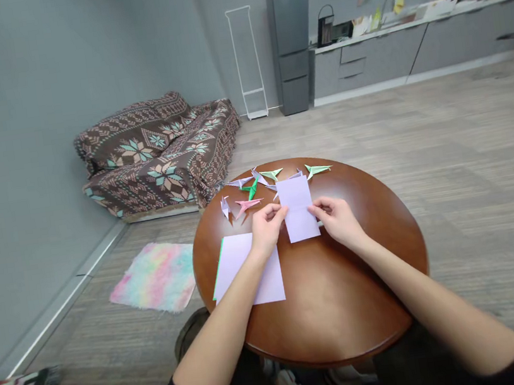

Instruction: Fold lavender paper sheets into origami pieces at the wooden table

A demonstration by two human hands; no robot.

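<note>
Between my two hands a small lavender sheet of paper (297, 203) is held up above the round table, with a faint crease across its middle. My left hand (265, 226) pinches its left edge between thumb and fingers. On the opposite edge my right hand (336, 218) has the same pinch. Below my left forearm lies a stack of larger lavender paper (270, 283), with a green edge showing at its left side. Folded paper cranes in lavender, green and pink stand beyond my hands, among them a pink crane (248, 206) and a dark green crane (251, 189).
The round brown table (344, 307) has a curved edge all around. More pale green cranes, such as one crane (317, 170), rest near its far rim. Behind stand a covered sofa (161, 158), a grey fridge (295, 40) and a kitchen counter; a fluffy rug (157, 278) lies left.
</note>
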